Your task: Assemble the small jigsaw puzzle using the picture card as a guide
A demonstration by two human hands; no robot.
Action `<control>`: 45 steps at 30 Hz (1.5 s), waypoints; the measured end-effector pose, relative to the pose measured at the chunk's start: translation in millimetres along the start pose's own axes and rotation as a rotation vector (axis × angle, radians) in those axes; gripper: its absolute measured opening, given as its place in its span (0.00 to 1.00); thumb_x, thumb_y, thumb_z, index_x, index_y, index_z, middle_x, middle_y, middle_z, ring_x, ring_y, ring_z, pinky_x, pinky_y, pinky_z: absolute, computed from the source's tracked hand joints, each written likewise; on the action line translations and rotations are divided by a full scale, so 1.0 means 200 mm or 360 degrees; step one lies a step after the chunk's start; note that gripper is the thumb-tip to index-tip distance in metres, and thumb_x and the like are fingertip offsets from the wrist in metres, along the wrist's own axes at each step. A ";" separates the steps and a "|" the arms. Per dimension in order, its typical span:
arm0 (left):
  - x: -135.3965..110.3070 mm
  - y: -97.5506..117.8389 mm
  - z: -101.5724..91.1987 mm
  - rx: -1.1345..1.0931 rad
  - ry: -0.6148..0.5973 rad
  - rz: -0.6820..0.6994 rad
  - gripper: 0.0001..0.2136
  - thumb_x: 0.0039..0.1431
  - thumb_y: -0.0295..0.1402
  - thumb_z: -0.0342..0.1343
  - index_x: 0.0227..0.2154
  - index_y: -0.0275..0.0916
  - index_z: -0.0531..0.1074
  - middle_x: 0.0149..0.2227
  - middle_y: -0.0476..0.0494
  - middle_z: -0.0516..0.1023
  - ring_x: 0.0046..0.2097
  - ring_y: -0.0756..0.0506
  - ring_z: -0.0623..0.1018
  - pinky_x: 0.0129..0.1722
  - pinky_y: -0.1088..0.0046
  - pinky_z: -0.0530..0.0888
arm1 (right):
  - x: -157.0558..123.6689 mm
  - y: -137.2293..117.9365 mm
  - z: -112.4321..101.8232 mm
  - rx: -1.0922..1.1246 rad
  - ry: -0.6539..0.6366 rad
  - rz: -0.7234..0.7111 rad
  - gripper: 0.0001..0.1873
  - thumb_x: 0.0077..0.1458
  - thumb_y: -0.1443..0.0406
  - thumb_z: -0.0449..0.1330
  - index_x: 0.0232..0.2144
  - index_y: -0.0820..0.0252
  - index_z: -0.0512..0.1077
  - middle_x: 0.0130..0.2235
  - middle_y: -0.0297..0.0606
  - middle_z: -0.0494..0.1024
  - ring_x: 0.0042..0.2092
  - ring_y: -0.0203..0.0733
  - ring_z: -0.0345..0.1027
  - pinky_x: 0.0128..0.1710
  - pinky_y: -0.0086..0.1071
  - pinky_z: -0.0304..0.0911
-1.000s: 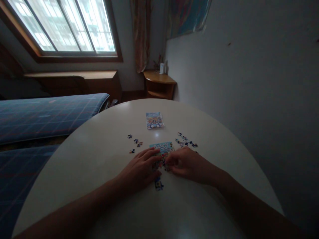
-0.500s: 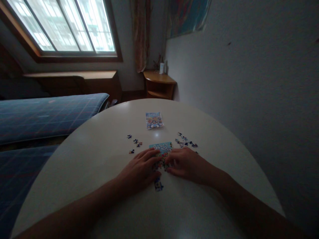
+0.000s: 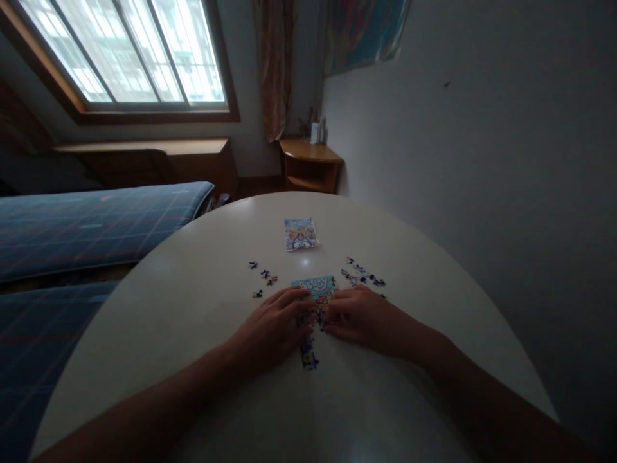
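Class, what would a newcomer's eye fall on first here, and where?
The bright window, upper left, stands out from the dim room first. Next come the left hand and right hand, both at the puzzle, which lies on the white table with loose pieces on either side.

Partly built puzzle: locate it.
In the head view, the puzzle sits lower centre, partly hidden by the left hand and right hand, below the picture sheet.

The left hand [image 3: 277,321] and right hand [image 3: 359,318] were ungloved, with slender fingers; the nails were too dim to make out; the left forearm [image 3: 183,389] and right forearm [image 3: 463,376] looked bare and slim, tapering to narrow wrists; deep shadow hid surface detail towards their near ends.
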State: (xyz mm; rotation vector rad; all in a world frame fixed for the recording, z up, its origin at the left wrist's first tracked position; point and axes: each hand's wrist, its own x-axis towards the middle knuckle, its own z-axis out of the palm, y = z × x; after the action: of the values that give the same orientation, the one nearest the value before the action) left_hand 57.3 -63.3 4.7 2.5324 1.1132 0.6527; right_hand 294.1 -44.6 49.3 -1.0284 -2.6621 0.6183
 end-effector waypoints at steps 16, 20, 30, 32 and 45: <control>0.00 -0.35 -0.19 0.0536 0.0156 -0.0750 0.22 0.61 0.36 0.49 0.56 0.34 0.68 0.59 0.36 0.71 0.61 0.36 0.69 0.62 0.55 0.67 | -0.15 0.30 -0.23 0.0051 -0.0065 0.0656 0.29 0.47 0.49 0.68 0.47 0.59 0.76 0.42 0.42 0.77 0.40 0.46 0.71 0.40 0.35 0.65; -0.01 -0.39 -0.23 0.0512 0.0141 -0.0822 0.21 0.60 0.36 0.47 0.54 0.35 0.69 0.57 0.38 0.73 0.57 0.36 0.72 0.60 0.55 0.68 | -0.15 0.35 -0.23 0.0044 -0.0033 0.0736 0.28 0.49 0.49 0.66 0.47 0.59 0.75 0.40 0.43 0.77 0.39 0.46 0.71 0.40 0.35 0.64; -0.03 -0.55 -0.26 0.0372 -0.0108 -0.0449 0.30 0.60 0.46 0.49 0.62 0.36 0.61 0.66 0.36 0.61 0.67 0.34 0.60 0.65 0.52 0.60 | -0.20 0.39 -0.28 0.0128 -0.0042 0.0859 0.25 0.50 0.48 0.64 0.44 0.59 0.74 0.35 0.40 0.79 0.35 0.44 0.72 0.36 0.34 0.64; -0.03 -0.57 -0.26 0.0344 -0.0128 -0.0382 0.31 0.61 0.47 0.49 0.63 0.36 0.59 0.67 0.35 0.60 0.68 0.34 0.58 0.66 0.52 0.59 | -0.20 0.39 -0.28 0.0163 -0.0101 0.0857 0.28 0.47 0.48 0.66 0.45 0.60 0.74 0.35 0.39 0.78 0.35 0.44 0.72 0.35 0.34 0.64; -0.03 -0.58 -0.21 0.0415 0.0046 -0.0430 0.26 0.69 0.45 0.38 0.61 0.34 0.61 0.64 0.34 0.64 0.65 0.37 0.62 0.65 0.53 0.60 | -0.23 0.40 -0.26 0.0224 -0.0113 0.0831 0.26 0.47 0.49 0.67 0.43 0.58 0.73 0.32 0.36 0.77 0.33 0.42 0.70 0.32 0.32 0.62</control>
State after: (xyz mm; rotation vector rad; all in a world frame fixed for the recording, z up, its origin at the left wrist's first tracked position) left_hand -38.2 11.8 -11.9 2.5151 1.6079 0.5017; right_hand 392.8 -6.4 57.1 -1.6977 -2.3575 0.9362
